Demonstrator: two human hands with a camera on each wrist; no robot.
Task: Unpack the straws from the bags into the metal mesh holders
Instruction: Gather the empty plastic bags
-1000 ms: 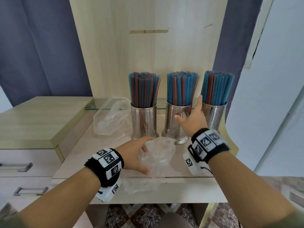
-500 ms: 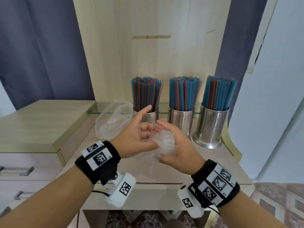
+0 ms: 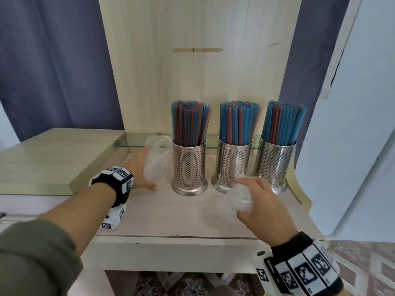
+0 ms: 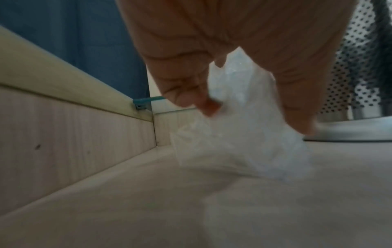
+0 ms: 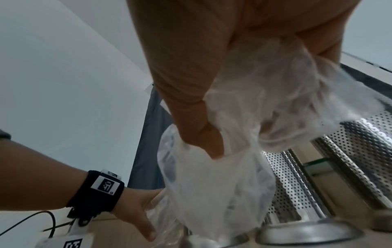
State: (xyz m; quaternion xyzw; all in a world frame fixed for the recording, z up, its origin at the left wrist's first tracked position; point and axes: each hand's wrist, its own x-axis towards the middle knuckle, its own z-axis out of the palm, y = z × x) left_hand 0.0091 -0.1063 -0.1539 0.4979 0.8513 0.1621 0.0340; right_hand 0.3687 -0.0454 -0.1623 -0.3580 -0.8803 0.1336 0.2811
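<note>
Three perforated metal holders stand in a row on the shelf: left, middle, right. Each is packed with upright blue and brown straws. My left hand grips an empty clear plastic bag just left of the left holder; the left wrist view shows fingers curled round that bag. My right hand holds a crumpled clear bag in front of the middle holder, with its fingers closed on the plastic.
The pale wooden shelf has a raised cabinet top on its left and a wooden back panel. A glass ledge runs behind the holders. Blue curtains hang at both sides; a white wall stands on the right.
My hands have parted. The left hand moved back and left to the bag beside the left holder. The right hand kept the crumpled bag and shifted right, towards the middle holder.
</note>
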